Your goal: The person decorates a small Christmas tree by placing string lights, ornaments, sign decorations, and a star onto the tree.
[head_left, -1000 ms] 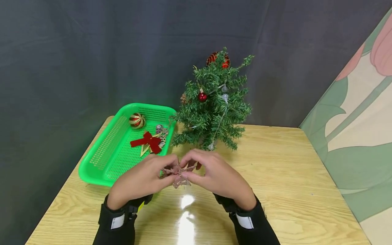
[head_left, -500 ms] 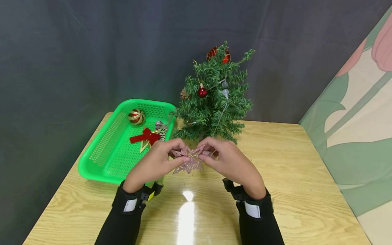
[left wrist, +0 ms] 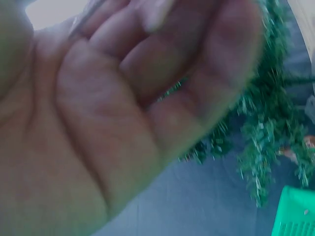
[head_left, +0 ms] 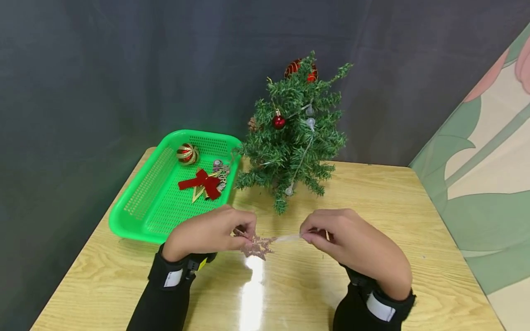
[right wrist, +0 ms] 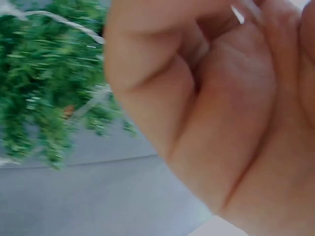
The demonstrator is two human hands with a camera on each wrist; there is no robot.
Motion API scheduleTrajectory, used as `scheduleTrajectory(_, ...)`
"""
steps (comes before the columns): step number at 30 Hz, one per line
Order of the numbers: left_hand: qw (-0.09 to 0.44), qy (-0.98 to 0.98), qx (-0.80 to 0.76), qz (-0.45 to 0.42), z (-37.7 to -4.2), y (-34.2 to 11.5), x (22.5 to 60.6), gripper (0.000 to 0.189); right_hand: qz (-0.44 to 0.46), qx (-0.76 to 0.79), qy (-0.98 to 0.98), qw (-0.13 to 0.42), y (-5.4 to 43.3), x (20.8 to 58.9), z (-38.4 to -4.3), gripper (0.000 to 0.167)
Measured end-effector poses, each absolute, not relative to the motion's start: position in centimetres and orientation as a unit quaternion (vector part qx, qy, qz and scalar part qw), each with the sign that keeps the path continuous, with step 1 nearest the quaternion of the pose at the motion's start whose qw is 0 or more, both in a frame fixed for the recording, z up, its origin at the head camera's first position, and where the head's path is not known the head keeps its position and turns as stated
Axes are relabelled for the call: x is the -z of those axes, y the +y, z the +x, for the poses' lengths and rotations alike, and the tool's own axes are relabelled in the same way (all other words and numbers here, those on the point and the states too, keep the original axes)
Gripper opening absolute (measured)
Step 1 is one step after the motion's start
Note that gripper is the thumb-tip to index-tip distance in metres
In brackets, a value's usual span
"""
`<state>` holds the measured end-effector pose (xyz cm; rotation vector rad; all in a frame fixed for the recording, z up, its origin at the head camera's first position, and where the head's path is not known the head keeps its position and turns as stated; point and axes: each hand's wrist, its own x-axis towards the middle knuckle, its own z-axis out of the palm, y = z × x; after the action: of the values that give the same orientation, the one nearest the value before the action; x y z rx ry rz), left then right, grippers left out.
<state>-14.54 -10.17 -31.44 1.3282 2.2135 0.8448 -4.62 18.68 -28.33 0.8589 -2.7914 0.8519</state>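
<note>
A pink glittery star-shaped ornament [head_left: 258, 247] is pinched at its left side between the thumb and fingers of my left hand [head_left: 213, 232], above the table in front of the tree. From its right side a thin whitish strip [head_left: 287, 238] stretches to my right hand [head_left: 356, 243], whose thumb and fingertips pinch the strip's end. Whether this strip is a ribbon or a loop of thread cannot be made out. Both wrist views show mainly the palm and curled fingers; the ornament is largely hidden there.
A small green Christmas tree [head_left: 290, 138] with a red bauble [head_left: 279, 121], lights and a pine cone [head_left: 252, 124] stands behind my hands. Left of it, a green basket [head_left: 142, 197] holds a striped ball [head_left: 187, 154], a red bow [head_left: 200, 183], a gold star and a lettered ornament.
My hands first came up with the ornament held between both. Since then the right hand has moved right and slightly down, drawing the whitish strip out, while the left lowered with the star.
</note>
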Motion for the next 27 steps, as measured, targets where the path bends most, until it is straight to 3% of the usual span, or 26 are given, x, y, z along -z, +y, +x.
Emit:
scheduleTrajectory(5,0.23,0.775,-0.286,0.515,-14.0,-9.8,31.3,0.023,0.332,-0.3,-0.887,0.111,18.7,27.9,-3.2,0.024)
scheduleTrajectory(9,0.231,0.773,-0.28,0.519,-13.8,-9.4,31.5,0.01,0.383,-0.34,-0.848,0.136,17.9,28.0,-3.6,0.027)
scheduleTrajectory(13,0.229,0.759,-0.321,0.518,-13.1,-8.6,31.6,0.033,0.381,-0.349,-0.846,0.13,16.6,28.3,-4.5,0.022)
scheduleTrajectory(15,0.202,0.737,-0.37,0.528,-12.6,-7.9,31.7,0.035,0.352,-0.347,-0.86,0.125,16.1,28.5,-4.9,0.017)
scheduleTrajectory(20,0.081,0.688,-0.495,0.524,-11.8,-6.0,32.0,0.01,0.295,-0.372,-0.872,0.119,15.7,28.9,-5.8,0.017)
scheduleTrajectory(27,0.023,0.69,-0.58,0.432,-13.1,-5.6,32.3,0.012,0.273,-0.375,-0.881,0.095,17.2,29.3,-7.5,0.008)
